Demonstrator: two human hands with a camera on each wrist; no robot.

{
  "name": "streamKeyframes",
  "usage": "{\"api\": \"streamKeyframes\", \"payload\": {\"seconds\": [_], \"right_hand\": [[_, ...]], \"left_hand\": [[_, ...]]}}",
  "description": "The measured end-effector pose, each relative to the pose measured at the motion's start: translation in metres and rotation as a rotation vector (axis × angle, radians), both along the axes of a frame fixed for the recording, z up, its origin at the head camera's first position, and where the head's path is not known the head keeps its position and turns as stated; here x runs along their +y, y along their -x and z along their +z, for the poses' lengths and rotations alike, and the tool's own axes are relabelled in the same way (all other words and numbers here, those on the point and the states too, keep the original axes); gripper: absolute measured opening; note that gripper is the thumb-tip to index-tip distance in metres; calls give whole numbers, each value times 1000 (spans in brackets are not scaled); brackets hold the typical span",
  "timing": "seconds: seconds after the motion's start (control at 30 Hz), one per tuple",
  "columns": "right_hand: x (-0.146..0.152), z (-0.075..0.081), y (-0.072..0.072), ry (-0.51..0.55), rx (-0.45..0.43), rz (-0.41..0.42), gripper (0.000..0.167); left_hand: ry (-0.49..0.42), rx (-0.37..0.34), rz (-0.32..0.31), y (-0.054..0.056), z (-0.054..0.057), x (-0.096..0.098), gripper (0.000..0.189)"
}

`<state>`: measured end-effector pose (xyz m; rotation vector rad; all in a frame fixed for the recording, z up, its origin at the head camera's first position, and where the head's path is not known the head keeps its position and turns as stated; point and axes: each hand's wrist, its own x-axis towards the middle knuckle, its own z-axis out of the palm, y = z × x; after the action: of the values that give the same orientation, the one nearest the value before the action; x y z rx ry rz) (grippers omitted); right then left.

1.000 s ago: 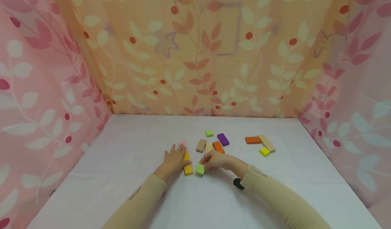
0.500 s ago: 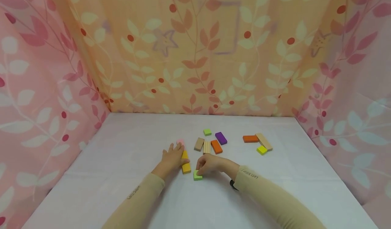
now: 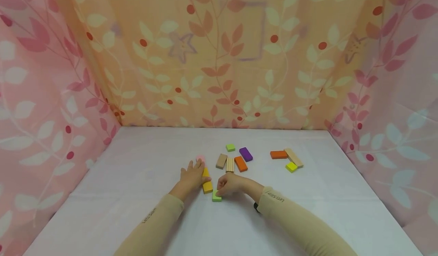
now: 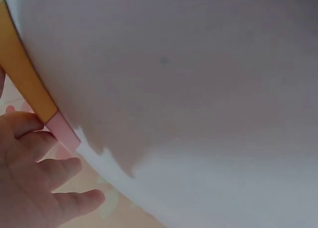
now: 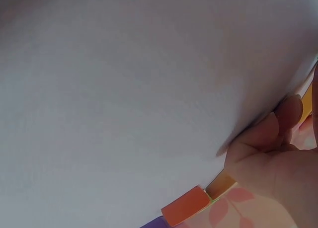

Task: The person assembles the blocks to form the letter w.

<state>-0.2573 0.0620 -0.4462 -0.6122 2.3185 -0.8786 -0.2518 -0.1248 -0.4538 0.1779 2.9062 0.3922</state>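
My left hand (image 3: pixel 192 175) lies with fingers spread beside a yellow-orange strip of blocks (image 3: pixel 207 187); its thumb reaches across the strip. Touching the strip's far end is a pink block (image 3: pixel 200 158), near the fingertips. In the left wrist view, the left hand (image 4: pixel 35 168) has its fingers extended along the yellow-orange strip (image 4: pixel 25 69) and the pink block (image 4: pixel 62 131). My right hand (image 3: pixel 233 184), fingers curled, pinches a light green block (image 3: pixel 216 197) close to the strip's near end. In the right wrist view, the right hand (image 5: pixel 268 158) hides that block.
Beyond the right hand lie a brown block (image 3: pixel 221 161), a striped wooden block (image 3: pixel 230 165), an orange block (image 3: pixel 241 164), a purple block (image 3: pixel 245 154) and another green block (image 3: pixel 230 147). Farther right are an orange-red block (image 3: pixel 278 155), a wooden plank (image 3: pixel 294 158) and a yellow block (image 3: pixel 291 167).
The right hand has brought the light green block nearer and leftward, toward the near end of the yellow-orange strip, laying it on the table. The left hand stays by the strip.
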Motion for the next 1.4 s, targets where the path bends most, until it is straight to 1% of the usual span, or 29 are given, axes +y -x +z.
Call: {"api": "streamKeyframes", "payload": {"seconds": [0.37,0.6,0.8,0.9,1.1,1.23,1.4], "right_hand": [[-1,3,2,-15,-11,-6,9],[-2,4,3,-39,-15,-6,8],[-2,3,3,-35,-15,-13,8],[-2,4,3,-35,-12,-16,8],[-1,3,3,-31,-7,-27,8],[0,1,3,-25,-6,-25,8],[1,-1,2,-8,-8,-35,8]], "left_hand": [[13,-3,6,0,3,1,76],[-1,-10,13,-1,3,1,76],[15,7,0,2,1,-2,76],[19,4,-1,2,0,-2,76],[7,-6,-6,1,2,-1,76],[15,-8,-6,0,3,0,76],[20,2,-11,-1,3,0,76]]}}
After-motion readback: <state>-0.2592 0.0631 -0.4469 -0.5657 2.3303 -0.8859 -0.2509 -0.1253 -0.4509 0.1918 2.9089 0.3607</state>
